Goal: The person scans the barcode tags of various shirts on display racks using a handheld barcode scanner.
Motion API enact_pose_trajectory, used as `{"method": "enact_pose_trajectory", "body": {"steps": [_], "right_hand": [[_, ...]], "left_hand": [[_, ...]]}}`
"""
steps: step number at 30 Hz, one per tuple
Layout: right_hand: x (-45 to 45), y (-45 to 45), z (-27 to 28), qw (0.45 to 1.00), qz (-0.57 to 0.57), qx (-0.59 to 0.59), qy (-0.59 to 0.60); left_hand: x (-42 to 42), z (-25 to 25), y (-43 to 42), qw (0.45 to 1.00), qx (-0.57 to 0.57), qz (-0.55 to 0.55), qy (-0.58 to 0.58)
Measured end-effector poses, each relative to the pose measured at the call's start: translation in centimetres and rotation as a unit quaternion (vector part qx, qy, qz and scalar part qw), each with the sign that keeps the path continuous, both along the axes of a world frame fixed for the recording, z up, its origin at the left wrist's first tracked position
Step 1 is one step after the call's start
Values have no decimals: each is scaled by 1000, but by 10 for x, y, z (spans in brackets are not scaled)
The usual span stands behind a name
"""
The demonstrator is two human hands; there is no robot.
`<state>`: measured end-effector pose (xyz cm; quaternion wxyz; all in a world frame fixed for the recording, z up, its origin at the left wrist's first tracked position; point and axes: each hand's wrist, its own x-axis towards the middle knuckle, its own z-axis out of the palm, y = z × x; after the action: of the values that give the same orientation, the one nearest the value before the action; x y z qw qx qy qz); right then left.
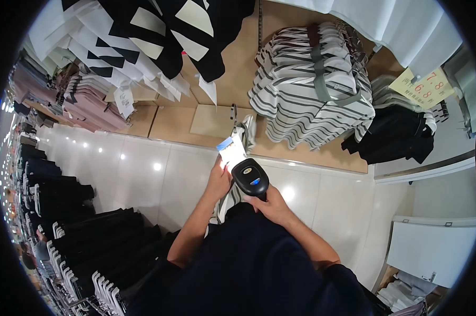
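Observation:
My right hand [274,206] is wrapped round the handle of a black barcode scanner [250,178]. The scanner's head points away from me, and a small blue light shows on its top. Just beyond it, my left hand [218,180] grips a white price tag [231,151] with a blue upper edge. Bright light falls on the tag, so its print cannot be read. Below the tag and between my forearms hangs a white garment with dark stripes [227,203], partly covered by the scanner and my hands.
Striped shirts [314,95] hang in a row over a wooden platform [322,159]. Black-and-white clothes [169,31] hang at upper left. Racks of black trousers [103,239] stand on my left. At right are a yellow price sign [422,88] and a white cabinet [433,252].

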<state>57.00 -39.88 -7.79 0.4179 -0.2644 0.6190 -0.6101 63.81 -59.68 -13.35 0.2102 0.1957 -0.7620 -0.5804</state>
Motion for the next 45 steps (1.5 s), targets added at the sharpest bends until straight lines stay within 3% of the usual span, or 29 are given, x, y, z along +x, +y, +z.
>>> {"method": "enact_pose_trajectory", "body": {"steps": [1,5,8,11,12,13,15,19,20,23,25,26,28,30,33,34,39,41,45], "right_hand": [[-2,-1,3,1000,1,-2,-6],[-9,3,12,998,28,37,45],[-12,3,16,997,38,53,47],[-17,2,16,996,50,53,54],[-18,2,15,996,46,49,54],[-19,1,14,997,38,45,55],[-26,2,9,998,11,43,47],[-43,7,0,996,-64,40,57],[-53,11,6,997,-55,63,6],[-81,12,-8,985,-140,40,90],[-114,2,5,937,-196,11,290],[-135,-1,12,932,-175,46,313],[-172,-20,42,873,-186,52,448],[-210,-41,61,846,-165,146,486],[-267,-59,46,776,-165,197,576],[-277,-57,42,763,-139,211,594],[-250,-19,49,799,-138,245,532],[-241,-4,56,808,-140,246,518],[-231,12,71,823,-153,261,481]], "left_hand": [[1,3,-1,999,-49,-5,-15],[-2,0,-1,999,-42,-12,-29],[-7,-23,-7,994,111,-11,-4],[-14,-6,-1,992,112,-36,50],[-14,1,-3,998,31,-53,29],[-18,0,-4,996,58,-62,28],[-15,8,-10,992,-40,-106,-55],[-21,33,-23,987,-53,-128,-86],[-20,49,-25,984,-74,-121,-112],[-21,65,-43,969,-173,-92,-153],[-24,72,-53,961,-199,-57,-185],[-29,66,-60,958,-224,-22,-178],[-44,59,-76,953,-249,3,-174],[-59,57,-88,954,-252,29,-162],[-85,68,-100,941,-289,13,-177],[-94,64,-107,939,-293,-2,-179],[-144,46,-117,929,-287,-113,-203],[-168,30,-111,919,-309,-185,-159],[-234,48,-69,912,-274,-288,-100]]}}
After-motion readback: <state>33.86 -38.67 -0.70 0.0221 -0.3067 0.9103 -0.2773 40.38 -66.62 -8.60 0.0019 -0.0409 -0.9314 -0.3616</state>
